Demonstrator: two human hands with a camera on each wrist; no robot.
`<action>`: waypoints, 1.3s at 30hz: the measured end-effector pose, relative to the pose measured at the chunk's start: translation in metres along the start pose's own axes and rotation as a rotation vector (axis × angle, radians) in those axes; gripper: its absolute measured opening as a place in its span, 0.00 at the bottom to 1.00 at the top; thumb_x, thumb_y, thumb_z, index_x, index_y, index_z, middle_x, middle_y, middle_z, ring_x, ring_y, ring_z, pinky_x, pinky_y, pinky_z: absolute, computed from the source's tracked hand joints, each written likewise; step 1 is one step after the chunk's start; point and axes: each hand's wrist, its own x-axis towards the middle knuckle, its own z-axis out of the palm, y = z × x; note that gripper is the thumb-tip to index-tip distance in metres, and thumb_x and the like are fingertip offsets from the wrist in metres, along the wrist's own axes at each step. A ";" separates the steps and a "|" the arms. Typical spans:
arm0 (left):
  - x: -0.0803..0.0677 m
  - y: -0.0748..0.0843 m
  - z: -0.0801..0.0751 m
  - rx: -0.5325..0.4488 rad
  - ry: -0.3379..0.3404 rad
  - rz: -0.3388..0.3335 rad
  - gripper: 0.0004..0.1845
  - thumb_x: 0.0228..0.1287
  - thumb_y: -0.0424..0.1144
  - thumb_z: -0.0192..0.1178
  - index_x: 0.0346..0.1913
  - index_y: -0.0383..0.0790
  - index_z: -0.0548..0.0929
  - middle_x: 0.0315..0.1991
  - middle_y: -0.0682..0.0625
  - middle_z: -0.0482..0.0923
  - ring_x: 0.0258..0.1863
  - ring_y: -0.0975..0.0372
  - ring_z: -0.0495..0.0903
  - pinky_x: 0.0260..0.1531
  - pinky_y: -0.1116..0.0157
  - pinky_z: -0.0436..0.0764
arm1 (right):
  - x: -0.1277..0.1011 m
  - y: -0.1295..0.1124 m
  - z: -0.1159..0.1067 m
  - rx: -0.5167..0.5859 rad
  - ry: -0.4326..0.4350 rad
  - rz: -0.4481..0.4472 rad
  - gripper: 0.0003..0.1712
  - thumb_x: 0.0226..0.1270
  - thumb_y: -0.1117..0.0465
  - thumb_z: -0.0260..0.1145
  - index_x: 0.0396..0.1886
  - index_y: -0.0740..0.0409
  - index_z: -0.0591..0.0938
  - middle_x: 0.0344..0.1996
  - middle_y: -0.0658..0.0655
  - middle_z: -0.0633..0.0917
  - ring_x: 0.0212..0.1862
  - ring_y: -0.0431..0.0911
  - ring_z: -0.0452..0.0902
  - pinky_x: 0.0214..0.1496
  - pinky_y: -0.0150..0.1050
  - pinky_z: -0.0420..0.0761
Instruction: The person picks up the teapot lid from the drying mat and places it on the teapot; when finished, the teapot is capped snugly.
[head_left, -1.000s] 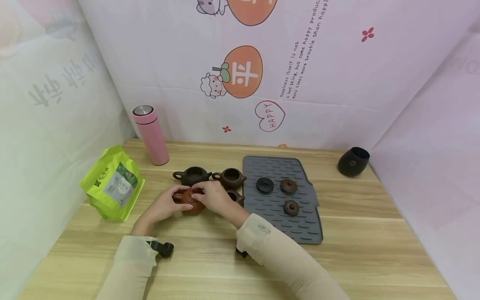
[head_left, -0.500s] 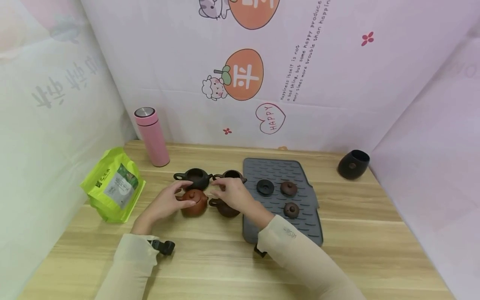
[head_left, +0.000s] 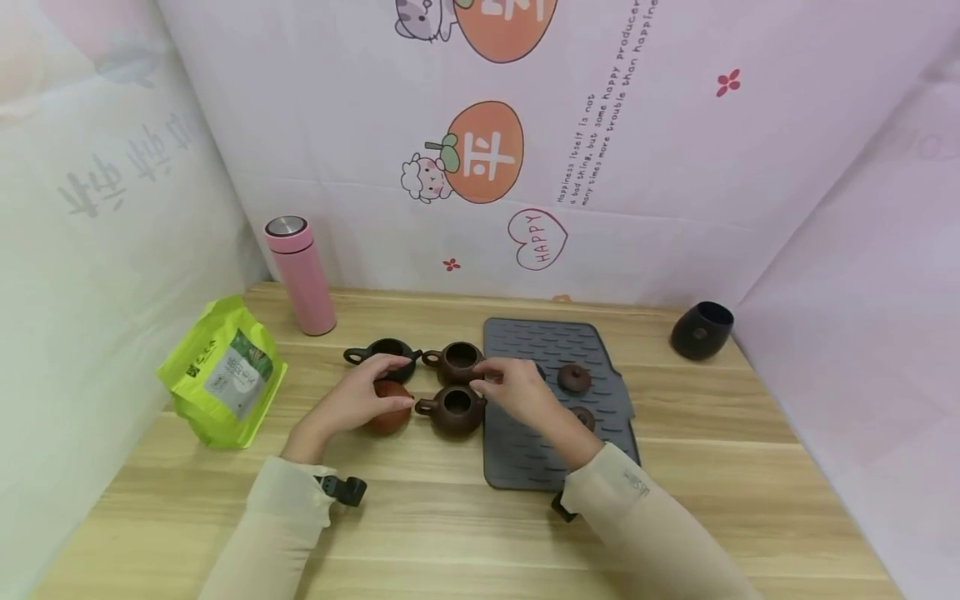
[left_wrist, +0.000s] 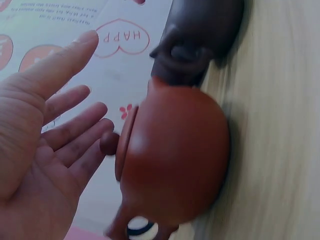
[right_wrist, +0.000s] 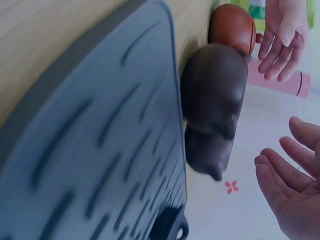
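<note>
A red-brown teapot [head_left: 388, 414] with its lid on stands on the wooden table [head_left: 420, 517]. My left hand [head_left: 375, 390] hovers over it with straight fingers [left_wrist: 75, 130] just beside the lid knob [left_wrist: 107, 143], holding nothing. My right hand [head_left: 501, 382] is relaxed and empty above the left edge of the grey mat [head_left: 525, 450]. Its fingers [right_wrist: 287, 172] are spread near the dark brown open teapot [head_left: 453, 410], which also appears in the right wrist view [right_wrist: 215, 95]. Two more open teapots, one black [head_left: 385, 355] and one brown [head_left: 458, 361], stand behind.
On the mat lie a brown lid [head_left: 573, 378] and a second brown lid [head_left: 585, 417], partly hidden by my right wrist. A black lid [right_wrist: 170, 227] lies beyond my right fingers. A pink flask [head_left: 300, 273], a green pouch [head_left: 225, 371] and a black cup [head_left: 701, 330] stand around.
My right hand let go of the red-brown teapot's lid and moved right, past the front brown teapot to the mat's edge. My left hand stayed by the red-brown teapot.
</note>
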 end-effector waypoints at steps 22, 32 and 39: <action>0.016 0.019 0.034 0.086 -0.158 -0.023 0.37 0.60 0.53 0.68 0.69 0.41 0.70 0.71 0.39 0.59 0.65 0.47 0.66 0.59 0.48 0.70 | -0.055 0.083 -0.041 -0.040 0.075 0.104 0.17 0.65 0.58 0.70 0.50 0.62 0.85 0.44 0.58 0.85 0.44 0.53 0.82 0.44 0.48 0.81; 0.022 0.019 0.046 0.124 -0.158 -0.064 0.38 0.58 0.52 0.70 0.69 0.42 0.71 0.69 0.44 0.64 0.64 0.51 0.68 0.59 0.52 0.70 | -0.072 0.106 -0.054 -0.015 0.020 0.183 0.17 0.67 0.59 0.68 0.52 0.63 0.83 0.48 0.62 0.83 0.49 0.57 0.79 0.47 0.51 0.80; 0.024 0.020 0.048 0.122 -0.170 -0.060 0.37 0.58 0.50 0.70 0.68 0.41 0.71 0.69 0.44 0.64 0.62 0.51 0.69 0.58 0.52 0.71 | -0.075 0.117 -0.058 -0.038 0.014 0.182 0.16 0.66 0.60 0.69 0.50 0.64 0.84 0.47 0.63 0.83 0.48 0.57 0.79 0.48 0.53 0.78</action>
